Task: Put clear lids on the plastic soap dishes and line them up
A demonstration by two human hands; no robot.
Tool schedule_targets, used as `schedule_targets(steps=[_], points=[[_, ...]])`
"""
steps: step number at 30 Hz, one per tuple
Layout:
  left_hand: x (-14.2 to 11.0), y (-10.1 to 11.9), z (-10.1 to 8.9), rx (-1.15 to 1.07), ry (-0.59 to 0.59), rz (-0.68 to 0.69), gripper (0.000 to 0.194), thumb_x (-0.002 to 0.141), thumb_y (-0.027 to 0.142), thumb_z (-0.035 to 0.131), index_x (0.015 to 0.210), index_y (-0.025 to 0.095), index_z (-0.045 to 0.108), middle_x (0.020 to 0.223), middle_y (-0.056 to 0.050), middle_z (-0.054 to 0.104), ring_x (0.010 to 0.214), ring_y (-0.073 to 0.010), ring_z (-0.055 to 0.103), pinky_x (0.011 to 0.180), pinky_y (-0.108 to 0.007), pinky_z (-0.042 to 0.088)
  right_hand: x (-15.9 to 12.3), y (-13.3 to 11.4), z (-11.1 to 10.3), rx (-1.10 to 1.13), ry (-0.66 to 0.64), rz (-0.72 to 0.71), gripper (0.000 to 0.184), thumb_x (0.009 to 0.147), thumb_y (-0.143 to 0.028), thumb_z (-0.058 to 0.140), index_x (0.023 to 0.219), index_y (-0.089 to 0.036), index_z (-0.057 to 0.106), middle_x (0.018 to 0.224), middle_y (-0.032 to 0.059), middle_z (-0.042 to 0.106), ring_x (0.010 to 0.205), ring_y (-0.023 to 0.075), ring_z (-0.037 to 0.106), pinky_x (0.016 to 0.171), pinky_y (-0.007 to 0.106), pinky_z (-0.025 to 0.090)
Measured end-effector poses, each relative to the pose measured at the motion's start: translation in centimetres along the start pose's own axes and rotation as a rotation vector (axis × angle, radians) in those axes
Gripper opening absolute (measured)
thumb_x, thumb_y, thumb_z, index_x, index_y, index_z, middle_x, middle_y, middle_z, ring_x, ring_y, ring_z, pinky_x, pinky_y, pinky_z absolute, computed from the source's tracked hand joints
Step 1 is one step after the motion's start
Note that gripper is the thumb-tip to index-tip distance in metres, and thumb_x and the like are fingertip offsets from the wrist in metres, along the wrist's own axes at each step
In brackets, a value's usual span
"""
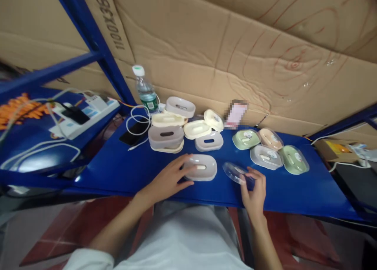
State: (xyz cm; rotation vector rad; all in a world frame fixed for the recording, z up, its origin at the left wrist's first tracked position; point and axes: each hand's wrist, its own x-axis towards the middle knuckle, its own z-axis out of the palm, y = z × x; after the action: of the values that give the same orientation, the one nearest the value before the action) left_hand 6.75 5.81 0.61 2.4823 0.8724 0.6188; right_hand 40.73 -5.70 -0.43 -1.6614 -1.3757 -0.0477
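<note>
A grey oval soap-dish base (201, 167) lies on the blue shelf (118, 172) in front of me. My left hand (169, 179) rests against its left side, fingers stretched along its rim. My right hand (253, 189) pinches a clear oval lid (234, 172) just right of the base, tilted above the shelf. Behind them stand several more dishes: a stacked grey one (165, 137), cream ones (196, 129), a grey one (209, 141).
At the right sit closed dishes with clear lids, green (246, 139), peach (271, 138), grey (266, 156) and green (294, 159). A water bottle (145, 90), a phone (134, 133) with white cable and a power strip (88, 115) lie left. Cardboard (235, 46) backs the shelf.
</note>
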Motion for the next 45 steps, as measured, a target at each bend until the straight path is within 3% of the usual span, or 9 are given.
schedule_targets(steps=[2, 7, 12, 16, 19, 25, 37, 45], points=[[-0.4, 0.6, 0.6, -0.022, 0.017, -0.008, 0.031, 0.106, 0.037, 0.067, 0.136, 0.031, 0.073, 0.165, -0.009, 0.054, 0.160, -0.0328, 0.045, 0.130, -0.056, 0.044, 0.1, 0.2, 0.7, 0.064, 0.005, 0.048, 0.027, 0.101, -0.048, 0.065, 0.116, -0.026, 0.068, 0.124, 0.0143, 0.072, 0.122, 0.0389, 0.073, 0.100, 0.066, 0.060], [-1.8, 1.1, 1.3, -0.106, 0.039, 0.004, 0.031, 0.105, 0.030, 0.068, 0.135, 0.031, 0.073, 0.162, -0.009, 0.057, 0.162, -0.0306, 0.042, 0.130, -0.055, 0.046, 0.2, -0.6, 2.5, 0.137, -0.091, 0.026, 0.030, 0.105, -0.046, 0.060, 0.125, -0.027, 0.072, 0.131, 0.0141, 0.072, 0.128, 0.0359, 0.070, 0.105, 0.061, 0.060], [-1.6, 1.3, 0.7, -0.177, 0.022, -0.102, 0.058, 0.099, 0.032, 0.076, 0.154, 0.036, 0.058, 0.171, -0.009, 0.046, 0.158, -0.0292, 0.049, 0.131, -0.050, 0.044, -0.5, -1.9, 2.8, 0.168, -0.243, -0.153, 0.032, 0.100, -0.042, 0.071, 0.131, -0.033, 0.071, 0.141, 0.0121, 0.068, 0.131, 0.0350, 0.070, 0.106, 0.058, 0.063], [-1.6, 1.3, 0.6, -0.229, -0.016, -0.167, 0.082, 0.097, 0.035, 0.079, 0.168, 0.038, 0.038, 0.176, -0.010, 0.039, 0.162, -0.0303, 0.042, 0.134, -0.053, 0.040, -1.0, -1.7, 2.8, 0.123, -0.334, -0.263, 0.035, 0.100, -0.042, 0.072, 0.135, -0.037, 0.072, 0.153, 0.0104, 0.061, 0.140, 0.0365, 0.065, 0.108, 0.058, 0.064], [-1.7, 1.2, 0.7, -0.251, -0.017, -0.166, 0.087, 0.098, 0.038, 0.079, 0.171, 0.040, 0.031, 0.177, -0.011, 0.038, 0.163, -0.0310, 0.040, 0.134, -0.055, 0.038, -1.2, -1.8, 3.0, 0.062, -0.407, -0.358, 0.040, 0.102, -0.041, 0.071, 0.142, -0.041, 0.069, 0.162, 0.0088, 0.054, 0.146, 0.0373, 0.061, 0.110, 0.057, 0.064], [-1.8, 1.2, 0.7, -0.249, -0.011, -0.166, 0.090, 0.097, 0.036, 0.079, 0.171, 0.043, 0.030, 0.177, -0.009, 0.039, 0.163, -0.0318, 0.041, 0.133, -0.055, 0.040, -0.7, -3.1, 3.3, 0.005, -0.473, -0.383, 0.061, 0.101, -0.043, 0.071, 0.160, -0.045, 0.054, 0.171, 0.0082, 0.044, 0.152, 0.0396, 0.055, 0.113, 0.059, 0.062], [-1.7, 1.2, 0.7, -0.229, -0.014, -0.182, 0.085, 0.099, 0.040, 0.077, 0.171, 0.044, 0.033, 0.176, -0.008, 0.039, 0.162, -0.0315, 0.043, 0.132, -0.053, 0.041, 0.1, -4.4, 5.4, 0.024, -0.515, -0.422, 0.067, 0.104, -0.040, 0.068, 0.166, -0.044, 0.043, 0.176, 0.0107, 0.036, 0.159, 0.0400, 0.045, 0.120, 0.064, 0.054], [-1.7, 0.9, 1.0, -0.231, -0.023, -0.170, 0.084, 0.098, 0.037, 0.078, 0.169, 0.045, 0.035, 0.177, -0.007, 0.037, 0.163, -0.0315, 0.041, 0.132, -0.051, 0.042, -0.2, -4.8, 5.3, -0.012, -0.594, -0.468, 0.073, 0.106, -0.036, 0.066, 0.170, -0.046, 0.034, 0.179, 0.0092, 0.033, 0.163, 0.0379, 0.039, 0.124, 0.063, 0.050]])
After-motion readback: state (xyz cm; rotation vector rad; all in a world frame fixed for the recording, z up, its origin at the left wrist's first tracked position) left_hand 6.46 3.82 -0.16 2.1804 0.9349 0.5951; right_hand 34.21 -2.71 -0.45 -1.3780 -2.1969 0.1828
